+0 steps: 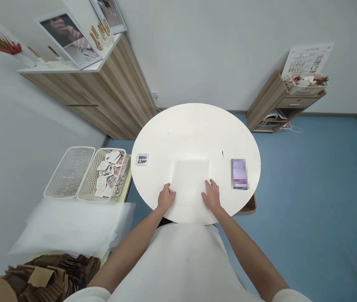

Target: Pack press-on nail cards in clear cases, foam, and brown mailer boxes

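A thin white translucent sheet (191, 176), perhaps packing foam, lies flat on the round white table (194, 126) in front of me. At its left edge rests my left hand (166, 198), thumb apart from the fingers. My right hand (212, 195) is at the opposite edge with its fingers spread and slightly bent. Neither hand visibly lifts the sheet. To the left, a small clear case (142, 159) holds several dark round pieces. A blurred-out purple-screened device (239, 174), possibly a phone, lies at the right of the table.
Left of the table stand a white basket of small packets (107, 176) and a second white basket (68, 172). Nearer are a stack of white sheets (74, 226) and folded brown cardboard (49, 277). A wooden cabinet (124, 84) and small shelf (269, 100) stand behind.
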`<state>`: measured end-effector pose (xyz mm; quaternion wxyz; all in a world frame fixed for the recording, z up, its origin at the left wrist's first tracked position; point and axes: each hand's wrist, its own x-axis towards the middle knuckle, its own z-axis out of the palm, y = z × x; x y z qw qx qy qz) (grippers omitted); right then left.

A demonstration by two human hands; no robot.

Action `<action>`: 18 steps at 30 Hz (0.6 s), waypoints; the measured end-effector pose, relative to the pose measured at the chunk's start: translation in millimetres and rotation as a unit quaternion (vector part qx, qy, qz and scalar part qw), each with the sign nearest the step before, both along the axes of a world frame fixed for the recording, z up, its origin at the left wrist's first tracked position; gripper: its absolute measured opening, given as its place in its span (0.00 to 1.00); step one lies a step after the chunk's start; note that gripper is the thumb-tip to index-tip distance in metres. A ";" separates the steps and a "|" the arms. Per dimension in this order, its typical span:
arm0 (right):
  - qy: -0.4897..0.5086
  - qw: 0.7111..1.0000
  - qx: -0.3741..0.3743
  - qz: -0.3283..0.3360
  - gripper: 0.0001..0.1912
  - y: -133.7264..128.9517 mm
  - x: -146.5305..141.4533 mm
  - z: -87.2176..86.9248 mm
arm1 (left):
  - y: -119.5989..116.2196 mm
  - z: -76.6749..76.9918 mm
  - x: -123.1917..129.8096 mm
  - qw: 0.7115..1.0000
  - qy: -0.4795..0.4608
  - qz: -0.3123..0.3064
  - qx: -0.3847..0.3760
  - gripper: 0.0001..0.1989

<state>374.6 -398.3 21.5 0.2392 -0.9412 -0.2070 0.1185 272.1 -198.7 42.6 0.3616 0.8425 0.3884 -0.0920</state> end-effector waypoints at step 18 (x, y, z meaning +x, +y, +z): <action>0.014 0.984 -0.049 0.170 0.24 17.7 21.6 -2.0 | -17.5 1.1 -3.0 0.971 0.007 -0.199 0.129 0.22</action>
